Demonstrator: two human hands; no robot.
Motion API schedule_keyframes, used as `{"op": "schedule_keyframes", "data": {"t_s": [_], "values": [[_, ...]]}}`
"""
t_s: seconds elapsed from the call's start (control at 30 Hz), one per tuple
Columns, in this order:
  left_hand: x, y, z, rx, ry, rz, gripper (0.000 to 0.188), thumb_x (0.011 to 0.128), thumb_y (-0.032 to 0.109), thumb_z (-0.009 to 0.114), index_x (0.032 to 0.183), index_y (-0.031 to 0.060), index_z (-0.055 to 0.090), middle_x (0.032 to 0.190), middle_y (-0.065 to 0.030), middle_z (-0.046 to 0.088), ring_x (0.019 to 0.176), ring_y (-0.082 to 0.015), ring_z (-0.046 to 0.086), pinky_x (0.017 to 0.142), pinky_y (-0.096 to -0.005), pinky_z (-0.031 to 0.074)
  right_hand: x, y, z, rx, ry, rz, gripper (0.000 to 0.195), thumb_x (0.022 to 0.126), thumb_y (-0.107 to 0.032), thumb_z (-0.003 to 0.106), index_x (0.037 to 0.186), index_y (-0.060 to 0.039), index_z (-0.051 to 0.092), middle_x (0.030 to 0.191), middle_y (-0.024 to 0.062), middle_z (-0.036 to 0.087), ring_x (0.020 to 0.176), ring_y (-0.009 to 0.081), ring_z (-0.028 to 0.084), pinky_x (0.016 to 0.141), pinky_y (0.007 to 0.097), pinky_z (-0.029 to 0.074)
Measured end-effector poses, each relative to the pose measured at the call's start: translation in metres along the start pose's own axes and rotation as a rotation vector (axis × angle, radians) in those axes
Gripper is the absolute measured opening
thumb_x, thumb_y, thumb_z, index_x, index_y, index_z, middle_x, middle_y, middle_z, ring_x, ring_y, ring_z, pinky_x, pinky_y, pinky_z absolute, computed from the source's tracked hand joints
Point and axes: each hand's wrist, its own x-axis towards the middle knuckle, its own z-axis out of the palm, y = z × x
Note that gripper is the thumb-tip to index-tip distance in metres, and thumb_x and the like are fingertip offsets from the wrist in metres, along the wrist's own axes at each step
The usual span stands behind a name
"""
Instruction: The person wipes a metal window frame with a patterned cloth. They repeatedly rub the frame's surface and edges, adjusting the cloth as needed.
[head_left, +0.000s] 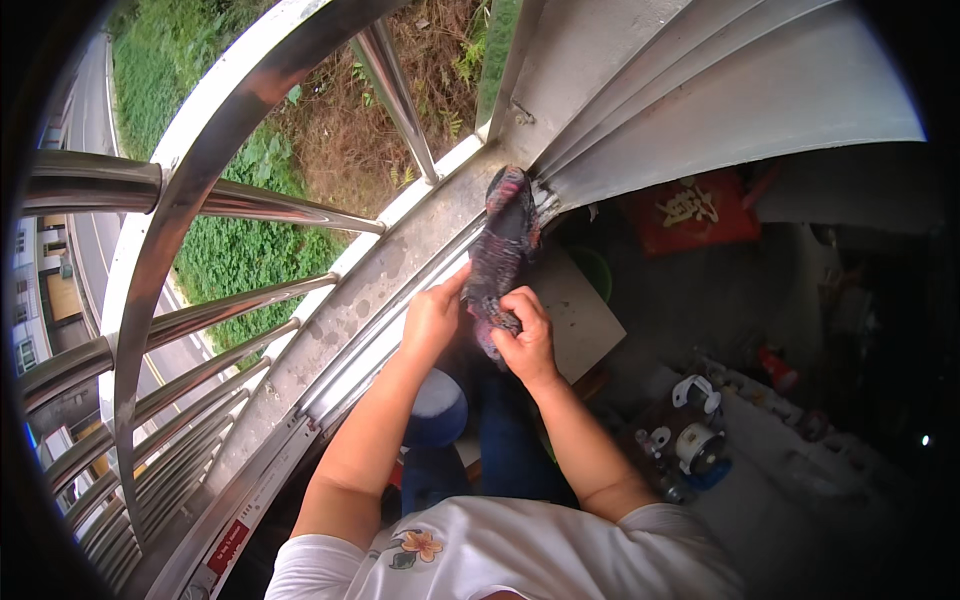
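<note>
A dark, multicoloured, crumpled cloth (499, 255) lies lengthwise across the aluminium window track (375, 326), its far end at the corner of the sill. My right hand (529, 334) grips the near end of the cloth with curled fingers. At the cloth's left edge is my left hand (435, 311), its index finger extended against the fabric and the other fingers bent. Whether the left fingers pinch any cloth cannot be made out. The concrete sill (360, 289) beyond the track has dark damp-looking spots.
Curved stainless-steel railing bars (292, 210) rise outside the sill, above greenery and a road. A metal panel (720, 127) stands at upper right. Below it are a pale board (581, 315), a green round container (592, 270) and a red item with gold lettering (694, 210). A blue-and-white rounded object (436, 409) sits by my legs.
</note>
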Motion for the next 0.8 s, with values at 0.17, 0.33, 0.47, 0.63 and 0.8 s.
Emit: {"op": "schedule_keyframes", "data": {"t_s": [0.17, 0.33, 0.47, 0.63, 0.8], "values": [[0.025, 0.023, -0.013, 0.181, -0.114, -0.009, 0.04, 0.075, 0.006, 0.048, 0.112, 0.0143, 0.059, 0.08, -0.0231, 0.06, 0.079, -0.0386, 0.059, 0.07, -0.0455, 0.046, 0.016, 0.006, 0.018, 0.179, 0.118, 0.161, 0.024, 0.066, 0.0, 0.056, 0.09, -0.0016, 0.052, 0.082, 0.0083, 0.054, 0.074, 0.0197, 0.053, 0.067, 0.03, 0.044], [0.059, 0.058, 0.002, 0.392, -0.186, -0.186, 0.032, 0.076, 0.012, 0.05, 0.105, 0.0143, 0.062, 0.085, -0.02, 0.062, 0.082, -0.0364, 0.06, 0.072, -0.045, 0.048, 0.035, 0.023, 0.016, 0.32, 0.227, 0.313, 0.031, 0.073, -0.003, 0.056, 0.102, 0.0006, 0.049, 0.095, 0.0079, 0.055, 0.085, 0.0152, 0.052, 0.077, 0.0283, 0.043], [0.052, 0.047, 0.025, 0.359, -0.077, -0.139, 0.025, 0.076, 0.012, 0.05, 0.099, 0.0125, 0.06, 0.081, -0.0194, 0.062, 0.078, -0.0373, 0.06, 0.069, -0.0453, 0.048, 0.049, 0.056, 0.003, 0.201, 0.285, 0.393, 0.054, 0.073, -0.009, 0.062, 0.121, 0.004, 0.042, 0.111, 0.0199, 0.054, 0.102, 0.0221, 0.053, 0.088, 0.0309, 0.041], [0.044, 0.023, -0.011, 0.383, -0.183, 0.169, 0.031, 0.078, 0.012, 0.051, 0.105, 0.0209, 0.06, 0.076, -0.0184, 0.061, 0.07, -0.0371, 0.059, 0.064, -0.0461, 0.048, 0.009, 0.028, -0.006, 0.068, 0.006, 0.254, 0.048, 0.073, -0.005, 0.06, 0.119, 0.004, 0.049, 0.107, 0.0202, 0.06, 0.099, 0.0264, 0.059, 0.085, 0.0305, 0.045], [0.005, 0.006, -0.02, 0.239, -0.102, 0.207, 0.043, 0.078, 0.007, 0.05, 0.116, 0.0257, 0.056, 0.072, -0.0189, 0.061, 0.067, -0.0377, 0.058, 0.063, -0.0446, 0.047, -0.03, 0.004, -0.003, 0.122, -0.108, 0.168, 0.038, 0.074, 0.002, 0.053, 0.112, 0.0001, 0.056, 0.098, 0.0123, 0.064, 0.089, 0.0166, 0.061, 0.08, 0.0276, 0.046]]}}
